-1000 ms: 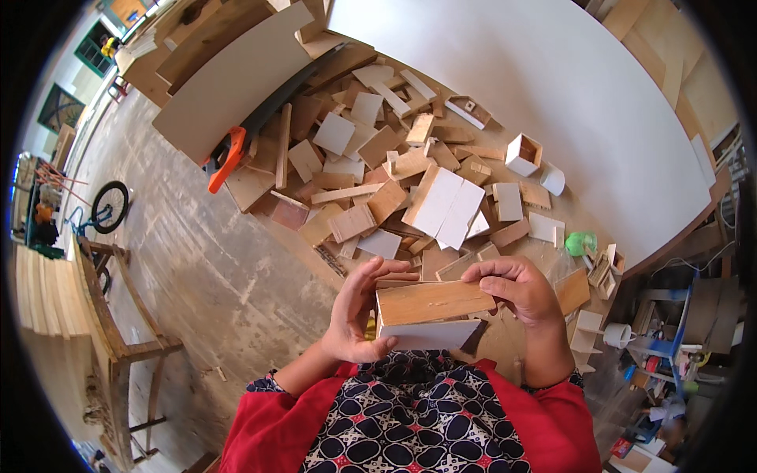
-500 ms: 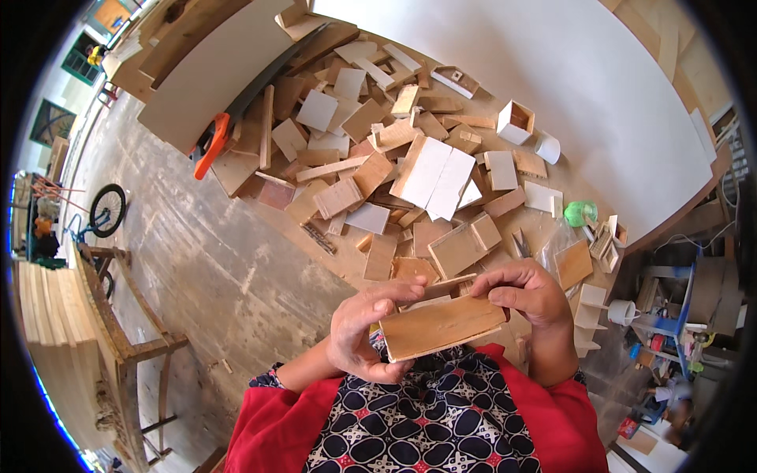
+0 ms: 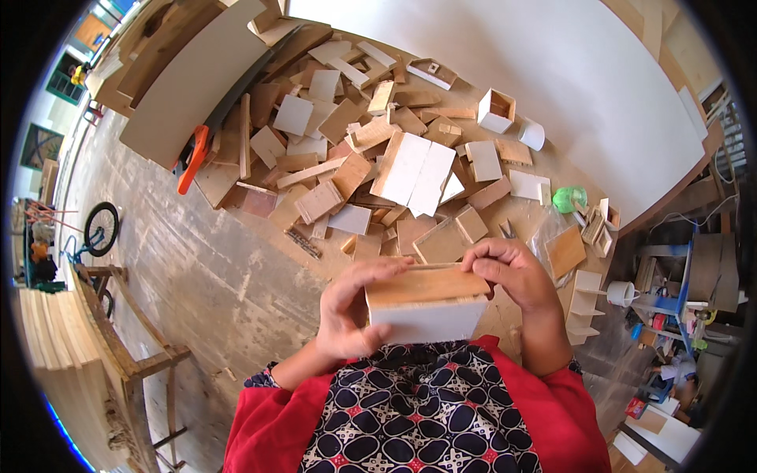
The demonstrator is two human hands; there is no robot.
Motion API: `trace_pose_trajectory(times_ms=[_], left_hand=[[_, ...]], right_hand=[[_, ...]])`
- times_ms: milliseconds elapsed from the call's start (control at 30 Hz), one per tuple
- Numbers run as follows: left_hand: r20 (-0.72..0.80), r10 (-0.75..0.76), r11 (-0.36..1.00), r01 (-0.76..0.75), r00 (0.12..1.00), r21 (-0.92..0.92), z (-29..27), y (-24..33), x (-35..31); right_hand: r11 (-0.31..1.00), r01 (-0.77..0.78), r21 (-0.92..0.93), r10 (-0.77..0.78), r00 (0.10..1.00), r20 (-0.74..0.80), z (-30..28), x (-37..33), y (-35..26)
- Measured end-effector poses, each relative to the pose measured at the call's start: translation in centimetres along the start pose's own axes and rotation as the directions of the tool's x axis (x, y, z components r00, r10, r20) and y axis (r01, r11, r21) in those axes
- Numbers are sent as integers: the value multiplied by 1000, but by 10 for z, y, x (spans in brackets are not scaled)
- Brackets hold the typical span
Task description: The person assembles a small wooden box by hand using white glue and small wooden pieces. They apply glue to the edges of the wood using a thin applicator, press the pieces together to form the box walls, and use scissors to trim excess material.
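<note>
In front of my chest is a small box-like wooden piece (image 3: 426, 318), its upper face brown and the face toward me white. My left hand (image 3: 347, 309) clasps its left end, fingers over the top edge and thumb low on the white face. At the far right corner, my right hand (image 3: 514, 274) pinches the piece with bent fingers and thumb; the exact contact is partly hidden. Just beyond lies a heap of wood offcuts (image 3: 322, 199), brown and white, with a larger white-faced board (image 3: 412, 173) on top.
An orange-handled saw (image 3: 194, 159) rests at the heap's left. Toward the right are a green plastic item (image 3: 569, 199), a white cup (image 3: 531, 134) and an open white box (image 3: 496, 111). A large white panel (image 3: 583, 71) stands behind. A wooden trestle (image 3: 150, 363) is at left.
The wooden piece has tilted, so its white face now shows below the brown one. Both hands have risen slightly with it and keep their hold.
</note>
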State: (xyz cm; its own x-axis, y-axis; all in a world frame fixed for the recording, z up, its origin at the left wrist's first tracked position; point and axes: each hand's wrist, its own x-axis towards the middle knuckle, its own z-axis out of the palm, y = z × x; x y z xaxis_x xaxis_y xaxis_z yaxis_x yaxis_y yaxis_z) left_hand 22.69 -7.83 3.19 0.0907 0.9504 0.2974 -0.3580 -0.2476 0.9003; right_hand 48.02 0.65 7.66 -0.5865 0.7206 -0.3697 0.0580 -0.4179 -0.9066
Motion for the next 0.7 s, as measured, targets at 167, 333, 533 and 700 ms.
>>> trace_pose_trajectory(times_ms=[167,333,533,700], left_hand=[[-141,-629,704,484,764,-520,1,4,10],[-178,-806,513,515,565,-687,8,-5,19],[-167,-824,483,518,541,-705,15,-17,20],[-169,-816,503,535,552,-679,21,-23,19]], right_hand=[[998,56,7,-57,997,57,-10,4,5],[970,203,-134,-204,979,9,-6,4,7],[798,288,-529,-389,917,-88,-15,12,17],[893,299,-338,-341,937,-72,-18,10,27]])
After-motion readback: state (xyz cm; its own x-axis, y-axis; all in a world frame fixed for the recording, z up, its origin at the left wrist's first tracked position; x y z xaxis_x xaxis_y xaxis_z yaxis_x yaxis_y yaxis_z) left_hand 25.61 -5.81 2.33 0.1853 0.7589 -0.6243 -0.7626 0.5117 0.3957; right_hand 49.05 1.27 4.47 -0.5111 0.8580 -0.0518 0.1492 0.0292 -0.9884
